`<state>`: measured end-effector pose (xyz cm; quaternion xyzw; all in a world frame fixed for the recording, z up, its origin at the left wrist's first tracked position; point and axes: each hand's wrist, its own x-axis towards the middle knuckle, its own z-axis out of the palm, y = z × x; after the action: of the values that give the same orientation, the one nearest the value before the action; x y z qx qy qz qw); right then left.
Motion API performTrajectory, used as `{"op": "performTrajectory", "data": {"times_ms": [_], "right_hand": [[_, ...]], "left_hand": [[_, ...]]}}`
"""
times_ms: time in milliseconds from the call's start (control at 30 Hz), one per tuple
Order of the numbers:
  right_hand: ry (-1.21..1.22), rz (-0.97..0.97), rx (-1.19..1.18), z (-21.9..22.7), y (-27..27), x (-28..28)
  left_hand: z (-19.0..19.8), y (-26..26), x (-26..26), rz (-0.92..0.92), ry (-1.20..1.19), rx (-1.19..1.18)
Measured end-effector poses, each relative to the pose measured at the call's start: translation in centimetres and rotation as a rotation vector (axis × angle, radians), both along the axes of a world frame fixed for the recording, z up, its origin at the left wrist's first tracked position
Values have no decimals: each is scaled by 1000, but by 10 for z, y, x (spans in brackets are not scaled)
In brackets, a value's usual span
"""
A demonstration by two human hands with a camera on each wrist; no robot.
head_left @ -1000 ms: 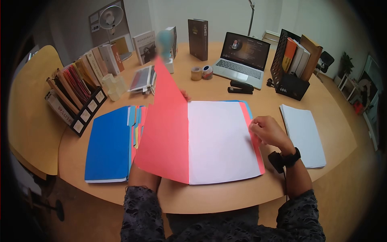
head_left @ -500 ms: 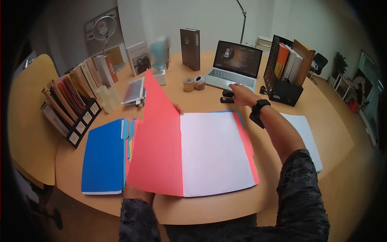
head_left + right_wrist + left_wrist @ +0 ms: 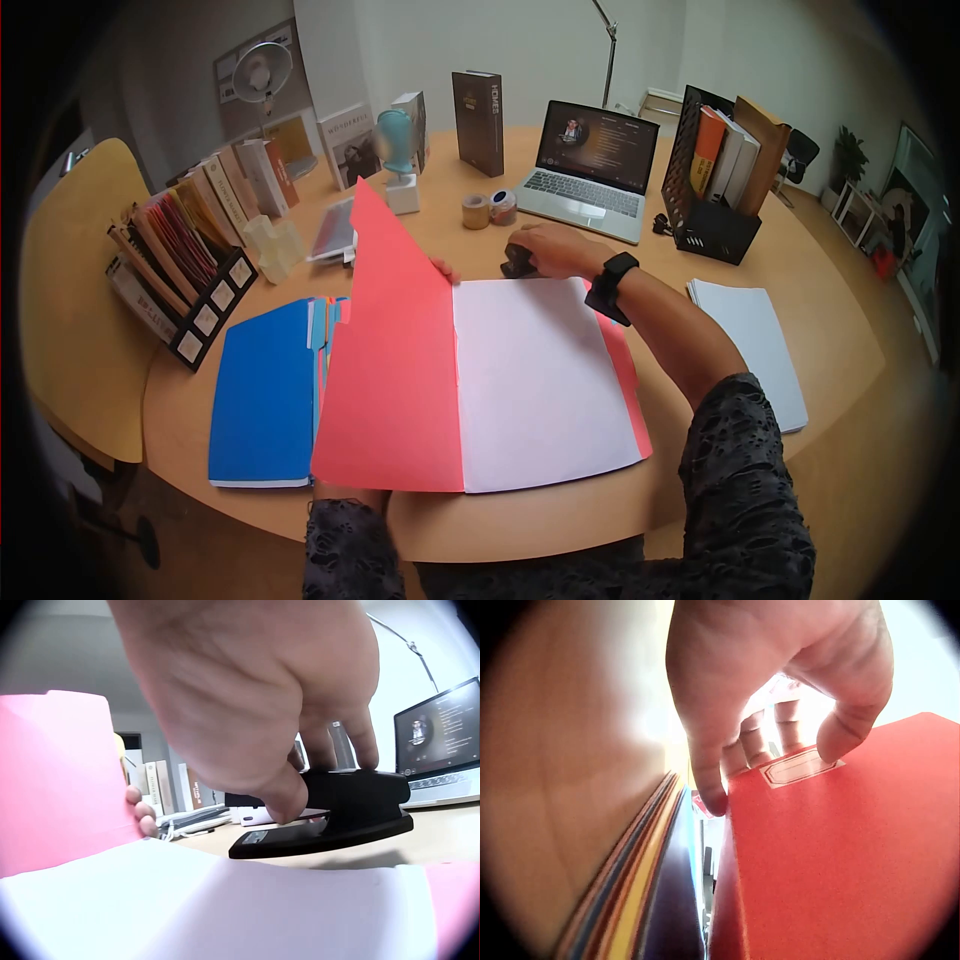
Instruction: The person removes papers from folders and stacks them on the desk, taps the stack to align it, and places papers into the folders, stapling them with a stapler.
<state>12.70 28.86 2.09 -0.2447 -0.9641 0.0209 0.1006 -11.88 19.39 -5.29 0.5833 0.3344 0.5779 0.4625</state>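
Observation:
A pink-red file folder [image 3: 400, 400] lies spread on the desk with white paper sheets [image 3: 545, 380] inside it. Behind its raised cover is my left hand [image 3: 445, 270], mostly hidden in the head view. In the left wrist view, the left hand [image 3: 780, 660] grips the cover's edge, thumb on a white label [image 3: 799, 768] and fingers on the far side. My right hand [image 3: 560, 248] holds a black stapler [image 3: 517, 262] just beyond the sheets' far edge. The right wrist view shows the thumb low against the stapler [image 3: 345, 810] and the fingers over its top.
A blue folder [image 3: 265, 400] and other coloured folders lie at the left. White paper [image 3: 750, 350] is stacked at the right. Tape rolls [image 3: 476, 211] and a laptop [image 3: 590, 180] stand behind. File racks [image 3: 715, 240] with books flank the desk.
My right hand left the folder's right edge, reached the stapler in front of the laptop and brought it left, towards the folder's far edge. The left hand keeps the cover raised.

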Motion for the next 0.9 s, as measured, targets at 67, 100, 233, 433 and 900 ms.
{"op": "performTrajectory", "data": {"times_ms": [67, 100, 233, 433, 900], "right_hand": [[-25, 6, 17, 1, -8, -6], [-56, 13, 29, 1, -12, -8], [-106, -9, 36, 2, -20, -8], [-104, 72, 63, -2, -19, -6], [-29, 141, 272, -25, -27, -10]], "left_hand": [[5, 3, 1, -18, -19, 19], [4, -3, -3, -27, -30, 29], [15, 5, -10, -64, -77, 78], [-15, -26, -17, -109, -164, 132], [-30, -15, -13, -10, -255, 30]]}}
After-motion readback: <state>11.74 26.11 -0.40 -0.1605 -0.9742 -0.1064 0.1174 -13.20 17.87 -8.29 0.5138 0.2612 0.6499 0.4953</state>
